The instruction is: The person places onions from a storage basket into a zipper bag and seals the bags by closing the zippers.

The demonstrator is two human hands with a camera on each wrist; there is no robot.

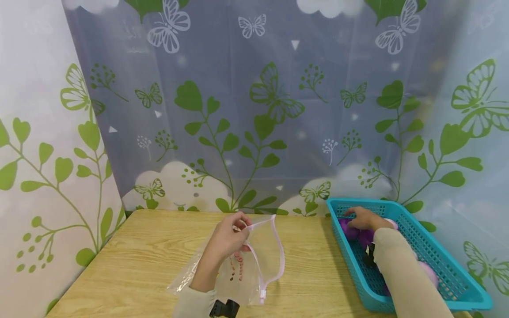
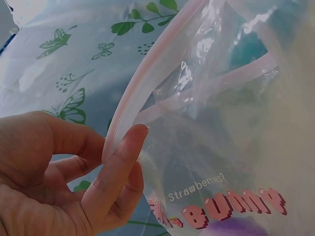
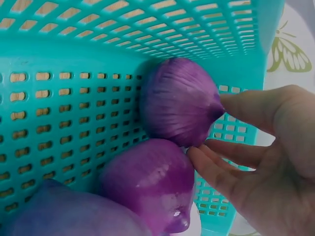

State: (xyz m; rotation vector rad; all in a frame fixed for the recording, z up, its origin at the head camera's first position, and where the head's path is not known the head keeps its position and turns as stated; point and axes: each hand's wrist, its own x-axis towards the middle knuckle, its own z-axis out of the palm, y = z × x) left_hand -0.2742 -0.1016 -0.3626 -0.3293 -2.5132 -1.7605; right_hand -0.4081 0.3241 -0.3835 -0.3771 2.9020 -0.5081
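My left hand [image 1: 229, 236] pinches the edge of a clear zip bag [image 1: 268, 247] with a pink zip strip, whose mouth gapes to the right. In the left wrist view, the bag [image 2: 206, 147] carries red lettering, and thumb and fingers close on its strip. My right hand [image 1: 363, 219] reaches into a turquoise basket [image 1: 347, 260]. In the right wrist view, its fingers [image 3: 246, 105] curve around the pointed end of a purple onion [image 3: 179, 103], fingertips right at its skin. A second purple onion [image 3: 152, 182] lies against it; another bluish-purple one [image 3: 74, 216] is nearer the camera.
A pale pink round thing [image 1: 428, 274] and a white one [image 1: 391, 223] also lie in the basket, partly hidden by my right arm. The wooden table [image 1: 310, 265] runs back to a butterfly-print curtain [image 1: 238, 145]. The basket stands at the table's right side.
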